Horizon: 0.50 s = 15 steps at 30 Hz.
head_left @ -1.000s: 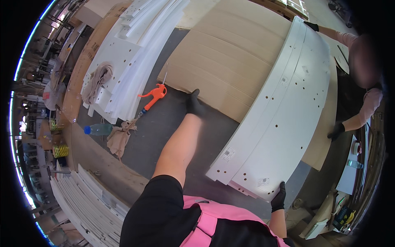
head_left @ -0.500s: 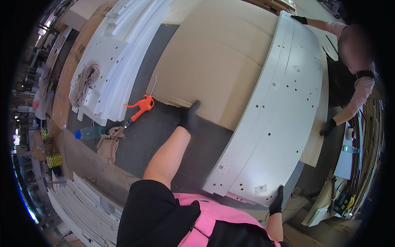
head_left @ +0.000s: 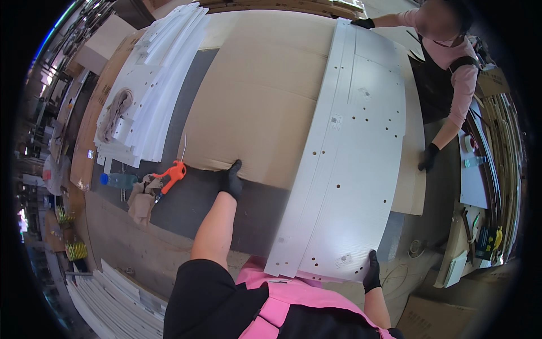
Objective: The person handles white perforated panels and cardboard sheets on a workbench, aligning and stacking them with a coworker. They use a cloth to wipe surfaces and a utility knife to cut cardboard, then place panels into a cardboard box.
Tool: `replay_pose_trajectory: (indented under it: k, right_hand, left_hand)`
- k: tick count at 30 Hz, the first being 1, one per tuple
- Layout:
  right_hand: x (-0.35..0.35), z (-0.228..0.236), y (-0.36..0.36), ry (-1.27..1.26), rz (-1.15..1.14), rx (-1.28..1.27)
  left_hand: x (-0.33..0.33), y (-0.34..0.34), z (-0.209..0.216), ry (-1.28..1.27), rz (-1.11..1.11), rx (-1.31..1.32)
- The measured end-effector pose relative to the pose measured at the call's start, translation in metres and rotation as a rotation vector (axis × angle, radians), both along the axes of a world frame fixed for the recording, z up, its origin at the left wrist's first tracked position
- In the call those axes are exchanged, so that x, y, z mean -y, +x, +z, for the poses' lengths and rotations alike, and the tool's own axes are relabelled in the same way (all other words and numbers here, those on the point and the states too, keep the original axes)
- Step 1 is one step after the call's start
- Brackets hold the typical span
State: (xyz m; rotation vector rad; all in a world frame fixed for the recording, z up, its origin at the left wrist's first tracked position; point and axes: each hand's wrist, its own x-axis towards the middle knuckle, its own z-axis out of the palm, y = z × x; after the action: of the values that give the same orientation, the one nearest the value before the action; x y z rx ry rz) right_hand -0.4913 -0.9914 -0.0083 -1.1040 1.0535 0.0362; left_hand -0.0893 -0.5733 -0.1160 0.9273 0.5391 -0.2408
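- On the workbench seen from the head camera, a long white panel (head_left: 347,158) with small drilled holes lies flat, running from the near edge to the far edge, right of centre.
- Beneath the panel, a large sheet of brown cardboard (head_left: 257,101) covers the middle of the bench, and the panel overlaps its right part.
- At the near end, the right hand (head_left: 371,272), in a black glove, is clasped on the panel's near right corner, fingers lying over the edge.
- Left of that, the left hand (head_left: 231,178), also in a black glove, rests on the near edge of the cardboard; whether its fingers curl under the edge or only press on it cannot be told.
- Just left of the left hand, an orange-handled tool (head_left: 172,174) lies on the dark grey bench surface (head_left: 197,203), apart from the hand.
- Near the tool, a crumpled beige rag (head_left: 138,198) and a blue-capped bottle (head_left: 118,180) lie side by side at the left.
- Farther left and far, a stack of white panels (head_left: 149,85) lies along the bench, with a bundle of cloth (head_left: 116,110) on top.
- Across the bench at the far right, another person in a pink top leans in; one gloved hand (head_left: 361,24) touches the panel's far end, the other gloved hand (head_left: 429,157) rests at the cardboard's right edge.
- At the near left, below the bench, more white strips (head_left: 116,299) lie stacked.
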Motion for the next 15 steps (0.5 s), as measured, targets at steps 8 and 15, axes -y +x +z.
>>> replay_pose_trajectory:
  k: [8, 15]
  right_hand:
    - [-0.058, 0.017, -0.078, -0.024, -0.034, -0.026]
    - [-0.101, -0.009, -0.139, -0.113, -0.040, -0.033]
  left_hand:
    - [-0.070, -0.144, 0.011, -0.106, 0.047, -0.114]
    - [-0.129, -0.202, 0.035, -0.030, -0.010, -0.133]
